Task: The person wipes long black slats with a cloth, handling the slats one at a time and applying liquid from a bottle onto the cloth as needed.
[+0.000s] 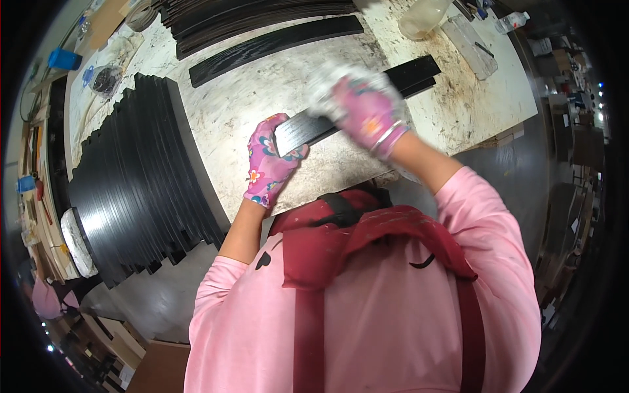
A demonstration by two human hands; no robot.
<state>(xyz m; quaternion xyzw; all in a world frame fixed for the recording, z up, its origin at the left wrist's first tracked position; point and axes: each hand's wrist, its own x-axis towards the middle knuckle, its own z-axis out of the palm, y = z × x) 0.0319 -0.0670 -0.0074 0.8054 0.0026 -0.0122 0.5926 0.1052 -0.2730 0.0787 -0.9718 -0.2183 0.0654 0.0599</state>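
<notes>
A narrow black wooden board (414,73) lies slantwise over the worktable, and the edge of a second dark piece shows beneath it. My left hand (268,160), in a pink flowered glove, grips its near left end, thumb and fingers on opposite edges. A crumpled white cloth (321,90) is pressed on the middle of the board under my right hand (370,112), gloved alike. Both the cloth and that hand are smeared by motion. Light glints off the board's surface close to my left hand.
Beyond lies another black board (278,49), with a stack of dark boards (242,19) behind it. To the left stands a large stack of black boards (137,170). A whitish block (470,47), a cloudy plastic container (421,18) and a clear bottle (512,22) occupy the far right of the stained worktable (223,154).
</notes>
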